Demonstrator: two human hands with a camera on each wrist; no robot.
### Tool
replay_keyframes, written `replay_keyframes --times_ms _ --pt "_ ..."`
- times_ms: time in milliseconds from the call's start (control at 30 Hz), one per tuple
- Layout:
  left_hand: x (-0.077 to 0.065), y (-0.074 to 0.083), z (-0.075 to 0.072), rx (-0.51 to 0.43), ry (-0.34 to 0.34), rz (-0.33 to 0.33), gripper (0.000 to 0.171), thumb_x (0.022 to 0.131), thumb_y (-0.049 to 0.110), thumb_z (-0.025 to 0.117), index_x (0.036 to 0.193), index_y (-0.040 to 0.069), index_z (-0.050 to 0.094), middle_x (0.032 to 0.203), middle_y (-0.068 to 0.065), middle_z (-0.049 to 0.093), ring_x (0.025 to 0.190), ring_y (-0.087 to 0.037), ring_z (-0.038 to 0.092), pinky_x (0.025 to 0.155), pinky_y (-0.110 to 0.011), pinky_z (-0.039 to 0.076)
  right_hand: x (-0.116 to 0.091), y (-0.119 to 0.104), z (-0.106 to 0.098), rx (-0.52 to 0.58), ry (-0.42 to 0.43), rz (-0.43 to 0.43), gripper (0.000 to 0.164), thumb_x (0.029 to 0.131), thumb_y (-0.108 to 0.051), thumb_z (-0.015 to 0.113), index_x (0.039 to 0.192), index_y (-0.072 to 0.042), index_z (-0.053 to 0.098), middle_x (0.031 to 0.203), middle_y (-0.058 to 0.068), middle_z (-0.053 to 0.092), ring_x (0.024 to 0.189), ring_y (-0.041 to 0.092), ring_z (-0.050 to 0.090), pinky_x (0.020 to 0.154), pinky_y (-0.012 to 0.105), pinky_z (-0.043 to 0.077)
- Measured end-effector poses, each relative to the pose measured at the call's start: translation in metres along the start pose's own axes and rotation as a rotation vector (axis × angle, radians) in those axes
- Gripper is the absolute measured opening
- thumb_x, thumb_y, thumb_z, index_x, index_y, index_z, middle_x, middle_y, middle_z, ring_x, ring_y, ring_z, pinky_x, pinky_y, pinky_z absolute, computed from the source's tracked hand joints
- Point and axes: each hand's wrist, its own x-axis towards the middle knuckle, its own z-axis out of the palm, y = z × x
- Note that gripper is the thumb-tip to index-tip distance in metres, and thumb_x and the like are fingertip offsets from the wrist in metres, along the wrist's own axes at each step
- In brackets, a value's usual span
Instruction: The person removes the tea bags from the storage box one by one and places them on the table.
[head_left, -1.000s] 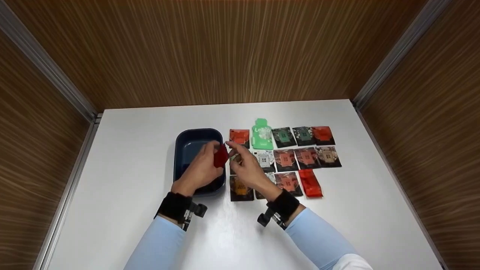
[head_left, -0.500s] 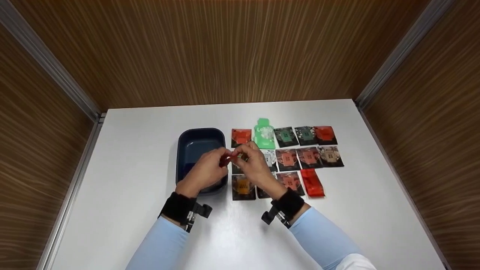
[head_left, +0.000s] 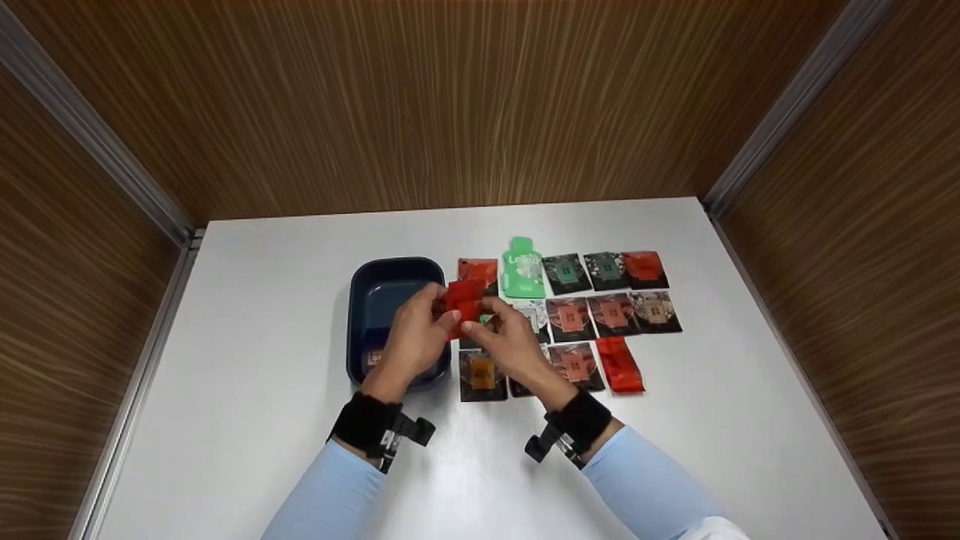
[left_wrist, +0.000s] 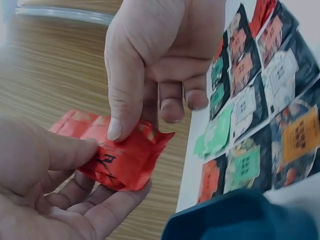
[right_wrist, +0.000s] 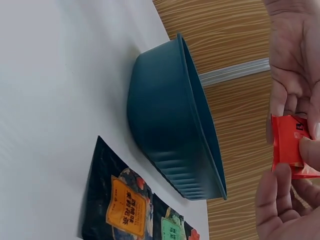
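Both hands hold a small red foil packet (head_left: 465,296) beside the dark blue tray (head_left: 351,322), near its right rim. My left hand (head_left: 416,334) grips the packet's left side, thumb on top and fingers underneath in the left wrist view. From the other side, my right hand (head_left: 517,349) pinches it, its thumb flat on the foil. Dark print and faint gold marks show on the packet (left_wrist: 120,165). Inside the tray, partly behind the left hand, lies a dark packet with a pale label (head_left: 373,358).
Rows of flat packets lie right of the tray, among them an orange-labelled one (head_left: 483,375), a green bottle-shaped pouch (head_left: 523,271) and a narrow red packet (head_left: 621,366). Some are partly covered by the right hand. Wood-patterned panels (head_left: 450,105) enclose the white table (head_left: 247,337).
The red packet, mostly hidden between the fingers half a second ago, now faces up between both hands. The right hand has come from beside it to pinching it. The tray has stayed put.
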Motion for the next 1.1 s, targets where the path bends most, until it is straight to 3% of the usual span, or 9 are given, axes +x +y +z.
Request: replay_keyframes --times_ms 133,367,533,700,867,1100 --pt "-0.001 -0.001 0.007 -0.044 -0.017 -0.012 0.02 0.1 0.011 0.072 0.118 0.009 0.065 0.112 -0.011 0.074 0.105 -0.025 0.07 0.091 -0.043 0.059 -0.006 0.007 -0.005 0.059 0.024 0.014 0.028 0.098 -0.012 0.075 0.122 0.001 0.069 0.108 0.016 0.074 0.079 0.013 0.062 0.067 0.024 0.052" --pt "-0.004 -0.004 0.022 -0.041 -0.093 -0.017 0.033 0.097 0.008 0.074 0.128 0.007 0.063 0.112 -0.012 0.075 0.102 -0.025 0.074 0.084 -0.04 0.061 -0.019 0.019 -0.02 0.116 0.11 0.032 0.03 0.098 -0.01 0.075 0.124 0.0 0.065 0.108 0.014 0.075 0.092 0.015 0.07 0.076 0.025 0.058" --pt "-0.007 -0.004 0.039 -0.049 -0.133 -0.014 0.038 0.098 0.008 0.072 0.134 0.006 0.059 0.109 -0.012 0.075 0.096 -0.023 0.074 0.074 -0.034 0.06 -0.029 0.029 -0.032 0.105 0.142 0.059 0.026 0.099 -0.011 0.074 0.121 0.001 0.067 0.106 0.014 0.077 0.093 0.013 0.071 0.075 0.023 0.056" --pt "-0.013 -0.007 0.056 -0.036 -0.184 0.023 0.042 0.098 0.008 0.07 0.138 0.005 0.058 0.105 -0.009 0.074 0.095 -0.021 0.072 0.075 -0.034 0.059 -0.043 0.043 -0.051 0.061 0.184 0.117 0.026 0.1 -0.012 0.073 0.122 0.001 0.067 0.107 0.014 0.076 0.095 0.013 0.07 0.076 0.024 0.055" --pt "-0.018 -0.013 0.064 -0.03 -0.212 0.033 0.032 0.098 0.007 0.069 0.129 0.007 0.063 0.103 -0.006 0.073 0.096 -0.019 0.071 0.08 -0.034 0.059 -0.059 0.061 -0.085 0.001 0.242 0.186 0.03 0.101 -0.013 0.072 0.127 0.002 0.066 0.109 0.015 0.077 0.091 0.011 0.071 0.075 0.027 0.059" --pt "-0.018 -0.019 0.066 -0.047 -0.258 0.041 0.021 0.1 0.006 0.065 0.122 0.006 0.067 0.11 -0.012 0.073 0.103 -0.024 0.071 0.088 -0.037 0.059 -0.085 0.088 -0.158 -0.142 0.324 0.31 0.032 0.106 -0.021 0.066 0.132 -0.002 0.067 0.108 0.013 0.075 0.084 0.011 0.064 0.069 0.024 0.052"
